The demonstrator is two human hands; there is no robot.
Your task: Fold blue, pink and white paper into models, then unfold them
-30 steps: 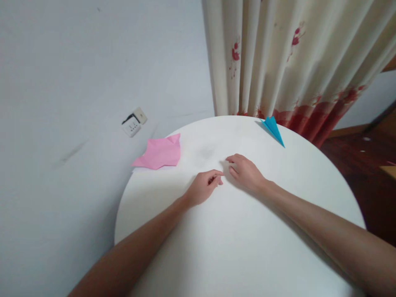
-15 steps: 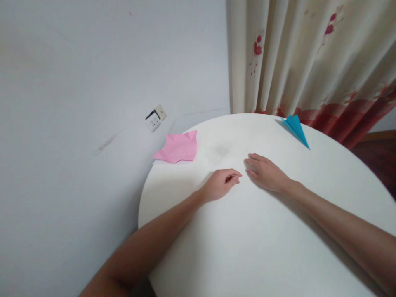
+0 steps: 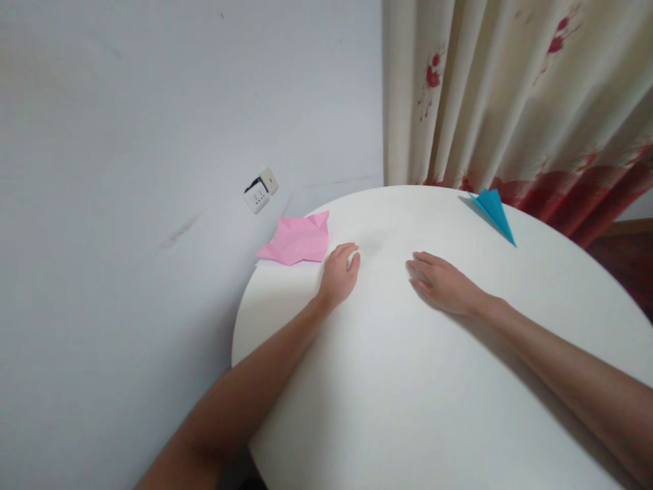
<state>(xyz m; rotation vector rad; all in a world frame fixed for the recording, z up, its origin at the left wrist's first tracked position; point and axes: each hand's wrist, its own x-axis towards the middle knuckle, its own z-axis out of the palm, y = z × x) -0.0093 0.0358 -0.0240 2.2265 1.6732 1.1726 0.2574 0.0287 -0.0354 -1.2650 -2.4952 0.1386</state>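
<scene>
the left hand (image 3: 341, 273) lies on the round white table (image 3: 408, 381) with its fingers loosely apart and curled a little, holding nothing. its fingertips are just beside the right edge of the pink folded paper (image 3: 298, 239); whether they touch it cannot be told. the pink paper sits at the far left rim of the table, close to the wall (image 3: 153, 136), creased into a flat, jagged shape with small points along its top edge.

the right hand (image 3: 443, 282) rests flat on the table, palm down, fingers stretched out and nearly together, empty, well apart from the pink paper and from the left hand.

judging by its look, the pink paper is very light and thin, stiff only along its folds, and easy to crumple or to slide over the smooth tabletop. a pinch at the near right corner or along a creased edge seems the surest hold, since a flat press would only push it along.

a blue paper plane (image 3: 494, 212) lies at the far right rim of the table, before the flowered curtain (image 3: 510, 88). a wall socket (image 3: 260, 192) shows low on the wall.
</scene>
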